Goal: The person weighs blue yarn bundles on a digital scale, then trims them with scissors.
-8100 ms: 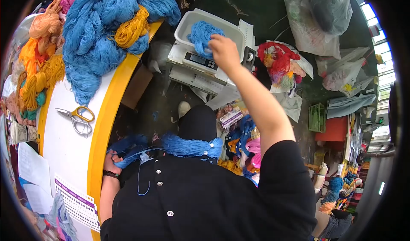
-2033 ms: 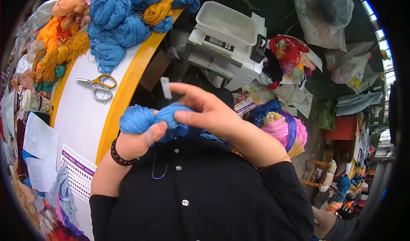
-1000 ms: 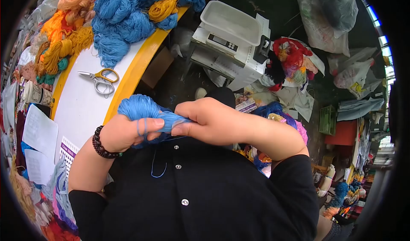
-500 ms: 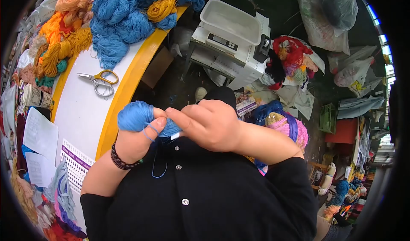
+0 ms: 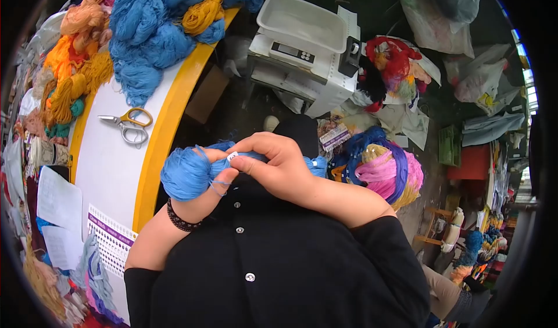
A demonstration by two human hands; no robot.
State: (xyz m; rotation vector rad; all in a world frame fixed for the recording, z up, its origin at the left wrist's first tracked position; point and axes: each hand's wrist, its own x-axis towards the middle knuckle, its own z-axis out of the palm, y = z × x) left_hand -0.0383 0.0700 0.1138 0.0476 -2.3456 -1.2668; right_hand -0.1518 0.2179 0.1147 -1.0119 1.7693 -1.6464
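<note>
A skein of light blue yarn (image 5: pixel 185 174) is gripped by my left hand (image 5: pixel 210 199), its fingers mostly hidden in the strands. A bulky bundle bulges out on the left side of that hand. My right hand (image 5: pixel 273 162) pinches a small white tag (image 5: pixel 232 156) with dark print between thumb and forefinger, up against the yarn. More of the blue yarn (image 5: pixel 317 166) with a white band shows beyond the right hand. A thin loose blue strand hangs near my left thumb.
Scissors (image 5: pixel 129 124) lie on the white table (image 5: pixel 116 171) with its yellow edge (image 5: pixel 168 124). A large blue yarn pile (image 5: pixel 148 31) sits at its far end. A scale with a white tray (image 5: pixel 302 23) stands ahead. Pink and purple yarn (image 5: pixel 389 171) is to my right.
My right hand has turned and now pinches the white tag, which showed below the fingers before. The skein looks looser and fuller, and more of it shows to the right.
</note>
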